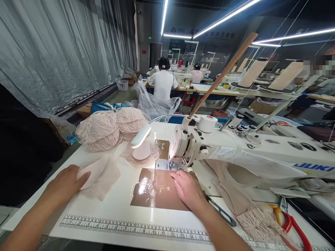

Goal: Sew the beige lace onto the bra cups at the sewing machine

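- Left hand [66, 183] lies open, flat on a pale, sheer fabric piece [102, 174] at near left.
- Right hand [187, 188] rests open on the glossy brown patch [154, 191], just near of the sewing machine [235, 146] needle.

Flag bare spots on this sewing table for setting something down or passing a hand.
Free: the white table strip between brown patch and printed ruler; the gap between that patch and the pale fabric under the left hand. Crowded: needle area by the right hand; lace bundles behind; beige cloth and red scissors right.
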Action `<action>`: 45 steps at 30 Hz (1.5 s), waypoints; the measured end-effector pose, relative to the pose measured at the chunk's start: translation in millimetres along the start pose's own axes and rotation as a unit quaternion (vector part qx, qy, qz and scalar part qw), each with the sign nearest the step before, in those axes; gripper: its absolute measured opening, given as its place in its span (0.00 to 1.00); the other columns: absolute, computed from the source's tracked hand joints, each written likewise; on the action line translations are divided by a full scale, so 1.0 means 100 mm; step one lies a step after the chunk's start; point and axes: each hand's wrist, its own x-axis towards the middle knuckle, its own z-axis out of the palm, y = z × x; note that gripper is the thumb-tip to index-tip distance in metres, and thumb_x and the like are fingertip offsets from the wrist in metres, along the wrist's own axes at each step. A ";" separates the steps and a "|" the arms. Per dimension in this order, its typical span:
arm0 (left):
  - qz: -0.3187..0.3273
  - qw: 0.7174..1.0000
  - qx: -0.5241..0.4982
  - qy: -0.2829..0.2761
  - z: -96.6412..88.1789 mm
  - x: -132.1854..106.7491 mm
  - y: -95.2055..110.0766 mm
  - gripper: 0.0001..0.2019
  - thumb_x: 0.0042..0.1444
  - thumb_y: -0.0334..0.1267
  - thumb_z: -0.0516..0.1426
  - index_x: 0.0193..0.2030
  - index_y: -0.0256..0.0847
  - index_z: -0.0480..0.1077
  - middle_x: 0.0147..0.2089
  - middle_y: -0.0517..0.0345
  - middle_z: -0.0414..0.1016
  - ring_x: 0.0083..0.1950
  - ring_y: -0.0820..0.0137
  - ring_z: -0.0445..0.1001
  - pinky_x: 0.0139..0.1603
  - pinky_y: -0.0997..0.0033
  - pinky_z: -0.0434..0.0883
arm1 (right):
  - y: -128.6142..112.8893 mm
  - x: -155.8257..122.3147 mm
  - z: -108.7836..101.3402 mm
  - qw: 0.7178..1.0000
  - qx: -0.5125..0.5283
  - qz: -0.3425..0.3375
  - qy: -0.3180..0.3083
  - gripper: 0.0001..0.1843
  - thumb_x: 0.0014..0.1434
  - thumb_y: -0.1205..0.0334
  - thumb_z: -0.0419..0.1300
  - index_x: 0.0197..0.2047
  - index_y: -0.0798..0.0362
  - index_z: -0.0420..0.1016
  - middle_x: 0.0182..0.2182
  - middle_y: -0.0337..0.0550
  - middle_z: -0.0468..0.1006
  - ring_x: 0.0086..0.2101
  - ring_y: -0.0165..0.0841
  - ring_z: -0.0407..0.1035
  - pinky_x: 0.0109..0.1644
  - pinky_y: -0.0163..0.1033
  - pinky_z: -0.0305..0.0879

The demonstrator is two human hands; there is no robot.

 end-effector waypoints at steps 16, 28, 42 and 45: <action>0.147 0.809 -0.434 -0.367 0.56 -0.11 2.00 0.10 0.47 0.37 0.59 0.28 0.40 0.60 0.25 0.65 0.62 0.25 0.74 0.61 0.22 0.78 0.57 | -0.06 -0.11 -0.08 0.974 0.169 -0.148 -0.003 0.11 0.61 0.64 0.55 0.30 0.53 0.76 0.25 0.39 0.75 0.28 0.30 0.68 0.33 0.33 0.59; 0.197 0.834 -0.430 -0.285 0.76 0.21 2.15 0.13 0.50 0.41 0.58 0.29 0.41 0.55 0.28 0.66 0.60 0.27 0.76 0.60 0.28 0.76 0.60 | -0.04 -0.10 -0.05 0.991 0.065 -0.114 0.006 0.17 0.60 0.62 0.58 0.20 0.54 0.68 0.18 0.34 0.67 0.23 0.27 0.59 0.28 0.33 0.49; 0.442 0.879 -0.136 -0.114 0.46 -0.20 2.31 0.11 0.63 0.32 0.45 0.41 0.40 0.68 0.38 0.52 0.73 0.37 0.64 0.71 0.37 0.66 0.69 | -0.02 -0.04 -0.01 1.000 -0.021 -0.015 0.010 0.06 0.60 0.65 0.57 0.35 0.51 0.76 0.29 0.39 0.73 0.30 0.30 0.66 0.32 0.34 0.53; 0.507 0.854 -0.069 -0.090 0.58 -0.34 2.32 0.13 0.62 0.30 0.47 0.48 0.35 0.70 0.47 0.44 0.75 0.47 0.59 0.74 0.45 0.59 0.73 | -0.02 -0.04 0.00 1.000 -0.015 -0.013 0.014 0.07 0.61 0.65 0.57 0.34 0.51 0.77 0.29 0.39 0.74 0.31 0.31 0.66 0.34 0.35 0.56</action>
